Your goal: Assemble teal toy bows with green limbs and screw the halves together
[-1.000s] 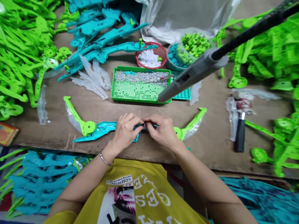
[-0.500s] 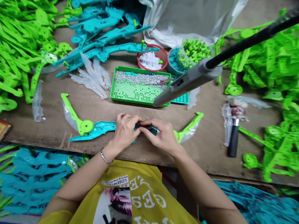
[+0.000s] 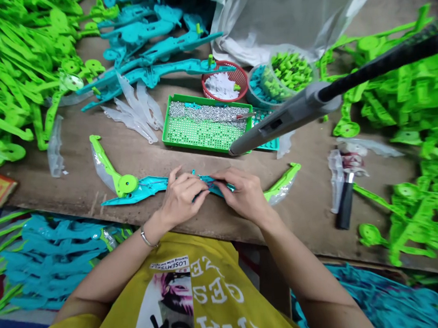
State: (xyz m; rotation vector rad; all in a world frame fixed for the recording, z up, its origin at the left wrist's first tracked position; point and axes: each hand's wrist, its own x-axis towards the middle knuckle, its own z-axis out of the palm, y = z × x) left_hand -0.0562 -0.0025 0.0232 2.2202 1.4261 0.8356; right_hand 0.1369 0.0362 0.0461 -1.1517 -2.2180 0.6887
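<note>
Leaning over the table point(image 3: 133, 223), both hands meet at the middle of a long blue body point(image 3: 151, 186), which lies crosswise just in front of the yellow shirt point(image 3: 206, 263). The left hand point(image 3: 183, 193), a bracelet point(image 3: 148, 237) at its wrist, sits over the blue body left of its centre, fingers curled and thumb drawn in near the forefinger; what its fingertips have hold of is covered, so I cannot tell whether it grips anything. The right hand point(image 3: 243, 189) is closed about the blue body right of the centre, with a strip of blue showing between bent forefinger and thumb. The fingertips of the two hands are close together, and any small part between them is too hidden to make out. Out past the left hand, a green arm point(image 3: 110, 165) with a round end slants up from the blue body, a clear strip along its outer edge; past the right hand, a second green arm point(image 3: 285, 182) slants up the other way, its inner end behind the fingers. Beyond the hands stands a green tray point(image 3: 199, 146) of small metal pieces, with the tip of a grey tool point(image 3: 276, 123) at its near right corner.
</note>
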